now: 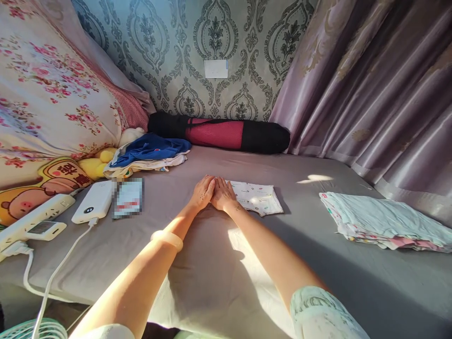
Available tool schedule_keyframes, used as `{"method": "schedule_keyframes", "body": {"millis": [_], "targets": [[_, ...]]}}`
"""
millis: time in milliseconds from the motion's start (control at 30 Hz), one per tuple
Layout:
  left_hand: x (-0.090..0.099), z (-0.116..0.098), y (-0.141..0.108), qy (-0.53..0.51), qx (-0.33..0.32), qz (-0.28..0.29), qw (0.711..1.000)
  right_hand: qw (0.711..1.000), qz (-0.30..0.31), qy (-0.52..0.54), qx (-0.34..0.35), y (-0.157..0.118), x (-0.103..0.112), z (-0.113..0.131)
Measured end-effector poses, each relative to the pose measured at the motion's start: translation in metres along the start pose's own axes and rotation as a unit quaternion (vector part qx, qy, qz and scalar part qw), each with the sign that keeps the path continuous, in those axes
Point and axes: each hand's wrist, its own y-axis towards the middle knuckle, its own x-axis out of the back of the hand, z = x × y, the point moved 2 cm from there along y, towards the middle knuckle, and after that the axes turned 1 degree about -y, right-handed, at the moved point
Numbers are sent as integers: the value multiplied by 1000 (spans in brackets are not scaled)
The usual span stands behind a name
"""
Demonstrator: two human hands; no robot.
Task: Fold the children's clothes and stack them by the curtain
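Note:
Both my hands lie side by side at the middle of the grey bed sheet [268, 162]. My left hand [204, 192] is flat with its fingers stretched forward, touching my right hand. My right hand [223, 194] also rests flat, pressed on the left end of a folded white garment [256, 197] with small printed motifs. Part of that garment is hidden under my hands, so I cannot tell how far it reaches to the left. Neither hand grips anything.
At the right sits a stack of folded light clothes [388, 219]. On the left are a white power bank [93, 202] with a cable, a power strip [38, 219] and blue clothing [151, 149]. A black and red roll bag [219, 133] lies along the wall.

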Motion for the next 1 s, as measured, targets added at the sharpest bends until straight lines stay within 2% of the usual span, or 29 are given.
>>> {"method": "schedule_keyframes", "body": {"millis": [100,200,300,400,567,733,867,1000], "targets": [[0,-1,-1,18,-1,10,1000,996,-57,63,-3,-3,13,-13],[-2,-6,-4,55,-11,32,998,992,-95,72,-33,-17,26,-42],[-5,-12,-9,106,-67,60,990,998,-58,14,-28,-38,30,-74],[-8,-16,-13,150,-120,93,977,999,-20,-25,-8,-54,27,-95],[-8,-19,-14,181,-125,152,964,999,-32,-27,-8,-56,22,-99],[-6,-20,-13,189,-119,152,963,1000,4,1,-15,-55,29,-103],[-6,-22,-13,193,-116,148,963,998,-18,-32,-60,-65,36,-116],[-7,-23,-12,201,-102,174,959,995,-1,-35,-96,-73,31,-125]]}}
